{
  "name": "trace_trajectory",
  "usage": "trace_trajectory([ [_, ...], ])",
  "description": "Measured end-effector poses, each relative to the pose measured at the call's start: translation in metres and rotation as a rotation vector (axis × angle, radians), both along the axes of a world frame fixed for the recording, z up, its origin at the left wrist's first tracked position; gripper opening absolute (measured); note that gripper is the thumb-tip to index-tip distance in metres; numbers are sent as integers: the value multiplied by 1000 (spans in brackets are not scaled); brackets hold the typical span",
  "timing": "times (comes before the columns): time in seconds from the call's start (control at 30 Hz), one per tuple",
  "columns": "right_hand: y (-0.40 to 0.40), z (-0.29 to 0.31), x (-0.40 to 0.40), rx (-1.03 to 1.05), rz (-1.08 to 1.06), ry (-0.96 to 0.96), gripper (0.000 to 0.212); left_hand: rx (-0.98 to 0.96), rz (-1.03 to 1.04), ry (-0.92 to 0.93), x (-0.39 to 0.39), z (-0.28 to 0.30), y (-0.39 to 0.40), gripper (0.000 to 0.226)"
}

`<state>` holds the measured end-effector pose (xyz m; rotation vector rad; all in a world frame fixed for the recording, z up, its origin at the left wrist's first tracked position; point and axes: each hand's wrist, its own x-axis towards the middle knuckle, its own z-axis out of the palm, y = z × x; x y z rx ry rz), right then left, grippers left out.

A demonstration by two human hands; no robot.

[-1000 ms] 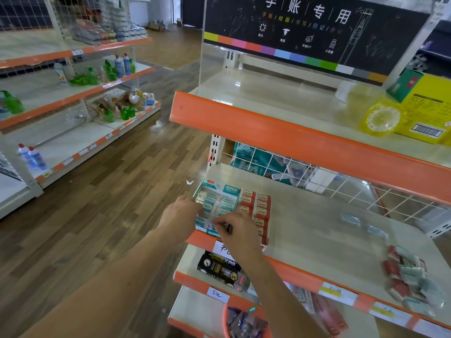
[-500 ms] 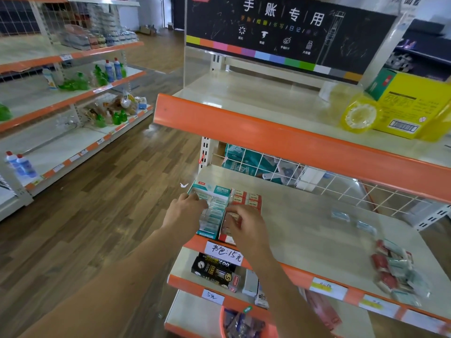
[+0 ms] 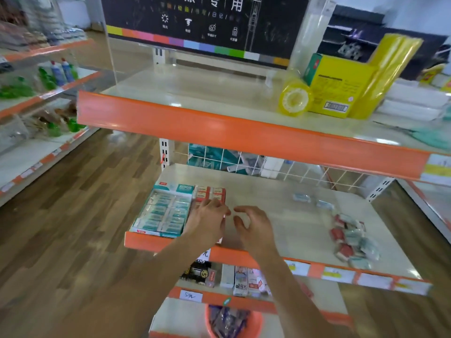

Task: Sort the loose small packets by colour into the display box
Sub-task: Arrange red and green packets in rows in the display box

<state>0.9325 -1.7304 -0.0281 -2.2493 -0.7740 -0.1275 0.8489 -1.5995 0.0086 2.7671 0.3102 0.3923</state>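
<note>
The display box [image 3: 161,185] sits at the left front of the middle shelf, with teal packets [image 3: 163,213] in its left part and red packets [image 3: 210,192] in its right part. My left hand [image 3: 207,222] rests over the red rows, fingers spread, holding nothing that I can see. Just right of the box, my right hand [image 3: 253,225] hovers above the bare shelf with loosely curled, empty fingers. A pile of loose red and teal packets [image 3: 351,240] lies at the right front of the shelf. Two more teal packets [image 3: 312,201] lie further back.
An orange-edged upper shelf [image 3: 219,132] overhangs the work area, carrying a yellow tape roll [image 3: 294,100] and a yellow box [image 3: 336,91]. A wire grid [image 3: 268,167] backs the middle shelf. Below are boxed goods [image 3: 227,276] and an orange tub [image 3: 231,320]. A wooden-floored aisle lies to the left.
My right hand has come off the box and moved right over the bare shelf. My left hand has shifted from the teal rows onto the red rows. The view has tilted up and right.
</note>
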Motion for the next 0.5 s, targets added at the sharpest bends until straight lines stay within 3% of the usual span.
trace_trajectory([
  [0.5,-95,-3,30,-67,-170,115,30,-23,-195,77,56,-12,-78,30],
])
